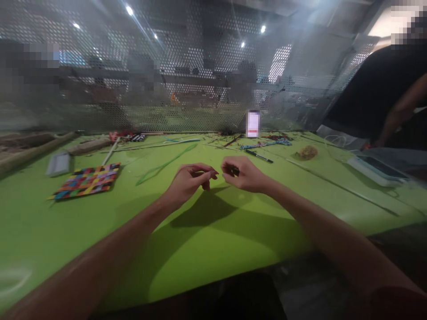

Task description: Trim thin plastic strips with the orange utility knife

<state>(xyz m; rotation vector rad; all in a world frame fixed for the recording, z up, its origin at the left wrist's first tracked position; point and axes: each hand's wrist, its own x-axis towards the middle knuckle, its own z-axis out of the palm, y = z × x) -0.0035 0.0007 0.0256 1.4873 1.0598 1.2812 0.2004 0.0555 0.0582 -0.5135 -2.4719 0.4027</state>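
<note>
My left hand (191, 178) is held just above the green table (130, 262), its thumb and fingers pinched together. Close beside it, my right hand (243, 174) is closed with its fingers curled inward. The fingertips of the two hands face each other, a small gap apart. Whatever they may hold is too small to make out. Behind my left hand lies a thin, looped green strip (165, 165). A dark pen (259, 156) rests just beyond my right hand. Further left is a multicoloured woven square (88, 181) with a pale stick at its back edge.
A small whitish box (58, 164) lies by the woven square. A lit phone (253, 124) stands upright at the back, before a perforated metal screen (200, 120). On the right are a long thin stick (343, 186), a white-edged device (376, 171) and a person in dark clothing (373, 89).
</note>
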